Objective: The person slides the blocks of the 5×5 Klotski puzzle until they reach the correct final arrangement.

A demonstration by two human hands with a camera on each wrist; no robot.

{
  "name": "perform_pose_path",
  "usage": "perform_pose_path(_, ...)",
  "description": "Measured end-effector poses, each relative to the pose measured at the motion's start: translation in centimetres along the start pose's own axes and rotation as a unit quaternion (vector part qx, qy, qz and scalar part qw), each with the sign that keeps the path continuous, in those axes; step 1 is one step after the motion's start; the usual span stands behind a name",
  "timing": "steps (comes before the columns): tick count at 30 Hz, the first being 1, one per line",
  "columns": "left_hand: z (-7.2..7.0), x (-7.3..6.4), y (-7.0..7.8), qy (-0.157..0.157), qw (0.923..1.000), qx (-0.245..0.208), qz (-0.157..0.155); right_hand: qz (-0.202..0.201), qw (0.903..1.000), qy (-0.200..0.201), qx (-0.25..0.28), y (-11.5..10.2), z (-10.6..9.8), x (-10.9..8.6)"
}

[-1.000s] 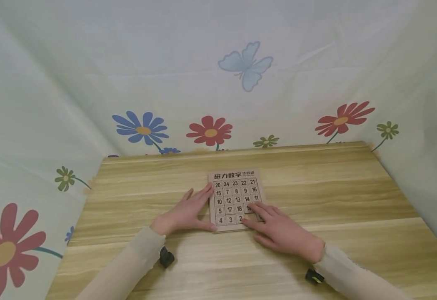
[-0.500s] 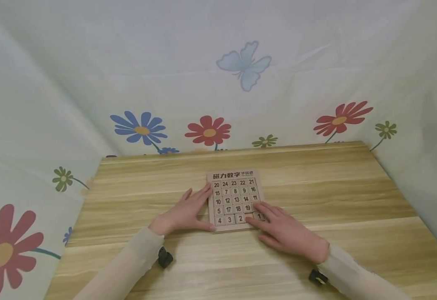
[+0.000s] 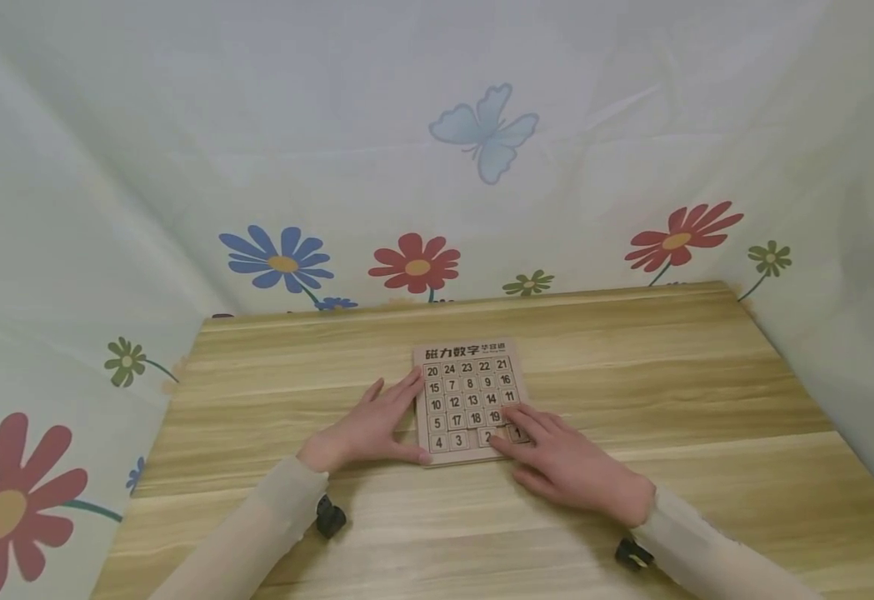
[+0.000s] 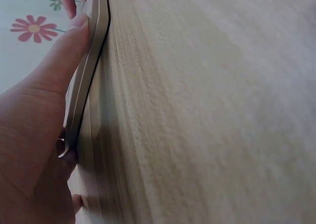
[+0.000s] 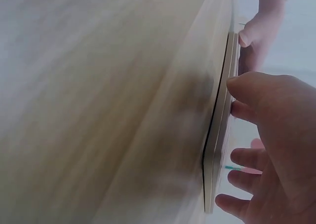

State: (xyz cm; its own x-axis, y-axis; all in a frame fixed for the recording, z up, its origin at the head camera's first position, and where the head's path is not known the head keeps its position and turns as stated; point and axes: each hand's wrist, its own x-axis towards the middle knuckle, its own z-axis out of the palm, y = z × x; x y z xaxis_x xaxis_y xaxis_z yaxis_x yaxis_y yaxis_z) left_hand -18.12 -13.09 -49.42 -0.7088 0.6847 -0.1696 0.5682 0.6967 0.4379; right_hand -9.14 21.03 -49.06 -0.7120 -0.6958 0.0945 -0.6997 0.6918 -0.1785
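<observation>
Right hand (image 3: pixel 573 458) is lying over the lower right corner of the number board (image 3: pixel 453 458), its fingers loosely extended and gripping nothing, the index fingertip (image 3: pixel 498 444) touching tile 2 (image 3: pixel 486 437). That tile is sitting at the fingertip's left, with a gap (image 3: pixel 472 437) opening on its far side, before tile 3 (image 3: pixel 458 441). Fingers spread, the left hand (image 3: pixel 365 432) is resting along the board's left edge, farther from tile 2. Lengthwise, the board is pointing away from the person on the table (image 3: pixel 407 542).
</observation>
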Motion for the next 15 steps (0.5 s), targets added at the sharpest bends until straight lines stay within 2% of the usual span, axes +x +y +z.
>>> perform_pose_path(8,-0.1,0.0,0.0,0.001,1.0,-0.002,-0.001,0.011,0.9999,0.0,-0.009,0.4,-0.7,-0.8)
perform_pose_path(15,0.1,0.1,-0.1,0.0,1.0,0.003,0.002,-0.011,0.9998,0.016,-0.003,-0.2,-0.7,0.2)
